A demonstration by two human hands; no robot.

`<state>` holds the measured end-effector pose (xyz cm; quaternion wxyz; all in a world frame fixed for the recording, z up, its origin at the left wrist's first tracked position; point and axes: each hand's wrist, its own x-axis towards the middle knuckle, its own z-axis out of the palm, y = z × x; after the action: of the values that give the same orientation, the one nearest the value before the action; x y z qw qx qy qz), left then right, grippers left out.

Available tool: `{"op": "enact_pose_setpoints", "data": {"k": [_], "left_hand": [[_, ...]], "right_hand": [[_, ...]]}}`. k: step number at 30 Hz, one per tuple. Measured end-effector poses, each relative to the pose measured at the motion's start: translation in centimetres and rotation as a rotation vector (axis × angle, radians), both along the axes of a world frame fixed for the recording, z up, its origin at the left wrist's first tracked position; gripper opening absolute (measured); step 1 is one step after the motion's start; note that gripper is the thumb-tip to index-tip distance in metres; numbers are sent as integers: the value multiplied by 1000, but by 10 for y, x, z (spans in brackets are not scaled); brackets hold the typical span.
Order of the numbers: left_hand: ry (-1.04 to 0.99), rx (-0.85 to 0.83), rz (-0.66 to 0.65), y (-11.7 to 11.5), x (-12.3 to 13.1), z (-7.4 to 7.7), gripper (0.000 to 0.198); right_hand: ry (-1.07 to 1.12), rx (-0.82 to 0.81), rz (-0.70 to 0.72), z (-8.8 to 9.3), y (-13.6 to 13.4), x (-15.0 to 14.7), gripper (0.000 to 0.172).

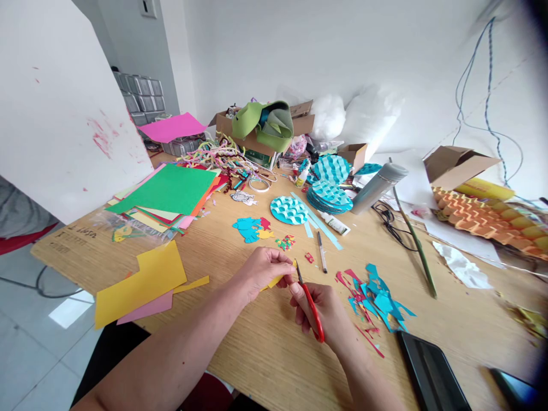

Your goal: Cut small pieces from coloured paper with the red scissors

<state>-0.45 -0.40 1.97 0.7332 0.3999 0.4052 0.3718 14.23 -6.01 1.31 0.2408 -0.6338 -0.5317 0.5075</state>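
Observation:
My left hand (264,267) pinches a small piece of yellow paper (274,281) over the middle of the table. Close against it, my right hand (319,311) grips red-handled scissors (311,308), their blades pointing up and away beside the yellow paper. How far the blades are apart is hard to make out. Beyond my hands lie blue paper fish cutouts (247,228), a small red one and a yellow one. A pile of tiny coloured bits (285,242) and small red pieces (309,257) are nearby.
Blue and red paper scraps (381,297) lie right of my hands, with a black phone (432,371) nearer me. A pen (322,251), glue tube (334,222) and grey flask (381,185) stand or lie beyond. Yellow sheets (141,282) and stacked coloured paper (166,188) are at left.

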Motion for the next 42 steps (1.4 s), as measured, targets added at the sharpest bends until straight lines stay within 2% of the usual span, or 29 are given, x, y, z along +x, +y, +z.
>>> {"op": "enact_pose_setpoints", "data": {"k": [20,33,42], "left_hand": [[22,35,-31,3,-1,-3,16],[134,85,-102,4,-7,-2,12],[133,87,-139,6,-11,-1,17]], "right_hand": [[9,-7,14,2,0,1,51],[-50,2,119,6,-1,5,51],[-25,4,159,10,0,8,53]]}}
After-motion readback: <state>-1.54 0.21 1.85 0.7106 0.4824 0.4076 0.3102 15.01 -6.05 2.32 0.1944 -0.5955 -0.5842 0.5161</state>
